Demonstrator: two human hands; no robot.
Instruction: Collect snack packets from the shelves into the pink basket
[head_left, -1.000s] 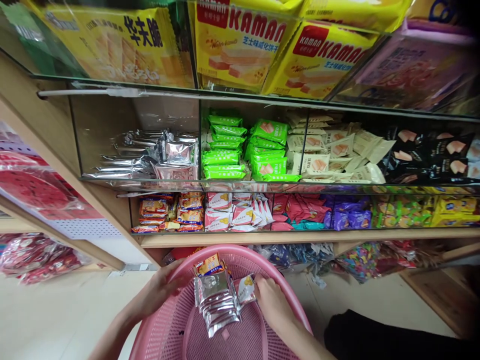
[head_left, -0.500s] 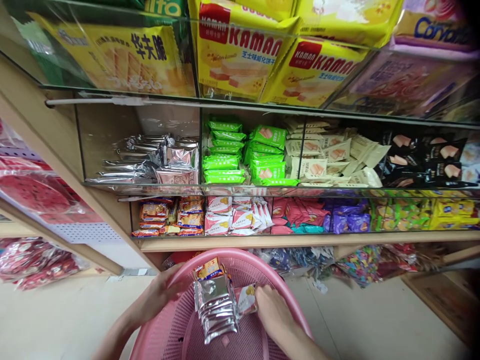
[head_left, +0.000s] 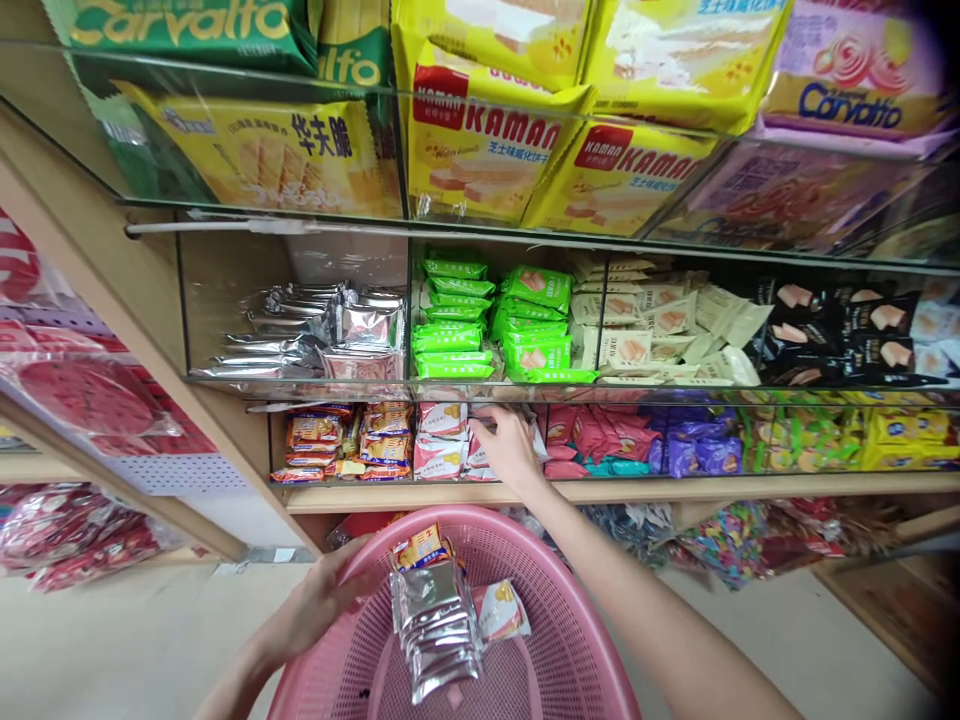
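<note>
A pink basket [head_left: 600, 640] stands below the shelves, holding a stack of silver packets [head_left: 439, 620], an orange packet [head_left: 421, 548] and a white packet [head_left: 501, 610]. At its left rim is my left hand [head_left: 322, 605], fingers stretched out and apart, holding nothing. My right hand [head_left: 510, 450] reaches over the basket into the lower shelf row. Its thumb and forefinger close on one of the white snack packets [head_left: 441, 438] there; the other fingers are partly hidden.
Clear panels front the shelf rows. Orange packets [head_left: 386, 435] lie left of the white ones, red packets [head_left: 600, 430] to the right. Green packets [head_left: 536, 325] and silver packets [head_left: 367, 330] fill the row above. Bagged goods [head_left: 720, 530] sit beneath the wooden ledge [head_left: 787, 487].
My right hand has let go of the white packet in the basket and moved up to the white packets on the shelf. My left hand stays by the rim.
</note>
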